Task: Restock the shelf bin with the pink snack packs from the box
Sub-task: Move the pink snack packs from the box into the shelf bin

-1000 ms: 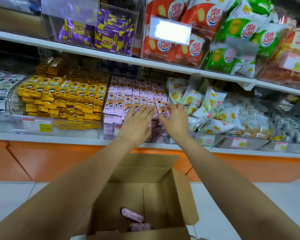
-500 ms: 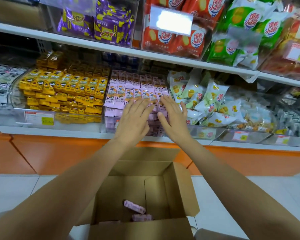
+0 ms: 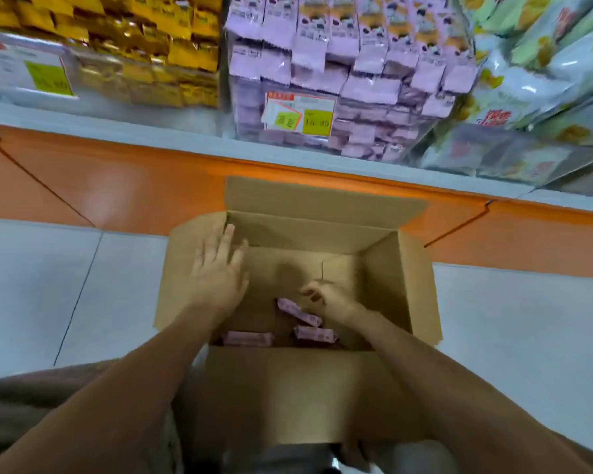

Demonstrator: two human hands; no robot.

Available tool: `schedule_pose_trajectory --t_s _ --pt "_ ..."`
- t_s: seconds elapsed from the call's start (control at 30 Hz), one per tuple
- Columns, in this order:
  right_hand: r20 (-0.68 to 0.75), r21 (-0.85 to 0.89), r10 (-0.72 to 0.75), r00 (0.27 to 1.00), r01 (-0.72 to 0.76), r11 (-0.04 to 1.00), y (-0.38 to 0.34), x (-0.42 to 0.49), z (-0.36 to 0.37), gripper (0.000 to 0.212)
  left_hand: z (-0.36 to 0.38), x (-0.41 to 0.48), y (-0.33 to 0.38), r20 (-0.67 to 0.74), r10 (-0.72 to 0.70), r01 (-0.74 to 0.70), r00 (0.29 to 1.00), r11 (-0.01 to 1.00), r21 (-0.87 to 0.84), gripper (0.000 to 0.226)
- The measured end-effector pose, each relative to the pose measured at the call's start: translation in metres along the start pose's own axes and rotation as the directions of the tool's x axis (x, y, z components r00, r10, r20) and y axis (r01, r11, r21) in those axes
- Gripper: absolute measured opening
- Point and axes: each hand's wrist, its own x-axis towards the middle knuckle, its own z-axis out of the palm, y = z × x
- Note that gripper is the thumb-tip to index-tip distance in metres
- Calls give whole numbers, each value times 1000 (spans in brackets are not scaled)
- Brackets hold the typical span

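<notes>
- I'm looking straight down into the cardboard box (image 3: 288, 388). Its flaps are open and it sits on the floor (image 3: 31, 285), right against the orange base panel (image 3: 117, 186) under the shelf (image 3: 117, 130).
- Three pink snack packs (image 3: 298, 311) lie on the box bottom: one slanted in the middle, a second just below it, and a third off to the left by the near wall.
- My left hand (image 3: 220, 268) is flat, fingers straight and slightly spread, over the box's left edge, holding nothing.
- My right hand (image 3: 329, 297) is down inside the box, fingers curled, right beside the slanted pack. It's blurred, so I can't tell whether it has a grip on it.
- The two hands are apart, the left at the rim and the right deeper in.
- Up top, the clear shelf bin (image 3: 250, 131) is piled with rows of stacked pink packs (image 3: 350, 73), with a price tag (image 3: 300, 118) on its front.
- Yellow packs (image 3: 134, 35) fill the space to the left of it, and green-and-white bags (image 3: 545, 63) sit to the right.
</notes>
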Motion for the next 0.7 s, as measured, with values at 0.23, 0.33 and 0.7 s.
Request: schedule_pose_trajectory --t_s 0.23,0.33,0.7 --pt "143 -109 224 964 -209 972 44 49 58 51 41 -2 -10 5 58 -58 998 995 80 51" --pt "142 -185 247 959 -220 958 51 54 61 36 41 2 -9 -6 109 -107 994 982 153 35" --pt "-67 237 -111 992 124 964 58 39 21 28 70 33 59 598 215 67 772 908 -413 38"
